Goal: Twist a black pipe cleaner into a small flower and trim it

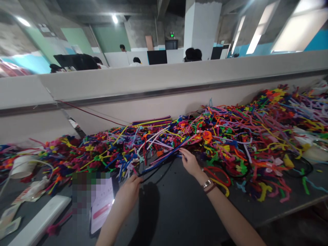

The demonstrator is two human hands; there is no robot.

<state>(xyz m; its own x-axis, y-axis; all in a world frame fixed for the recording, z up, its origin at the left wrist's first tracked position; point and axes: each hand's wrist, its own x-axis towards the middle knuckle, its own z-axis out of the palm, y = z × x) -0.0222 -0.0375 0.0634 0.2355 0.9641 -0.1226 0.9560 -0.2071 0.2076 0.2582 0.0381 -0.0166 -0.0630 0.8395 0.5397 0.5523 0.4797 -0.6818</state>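
A big heap of coloured pipe cleaners [225,136] covers the back of a dark grey table [169,208]. My right hand [190,162] reaches into the heap's front edge and pinches the end of a dark blue pipe cleaner [164,160]. My left hand [129,191] rests on the table, its fingertips on the near end of a black pipe cleaner [156,171]. A wristwatch and band circle my right wrist [208,185].
A phone [102,205] lies left of my left hand. A white flat box [38,223], paper scraps and a white tape roll [22,167] lie at the left. A beige partition [153,82] backs the table; people sit beyond it.
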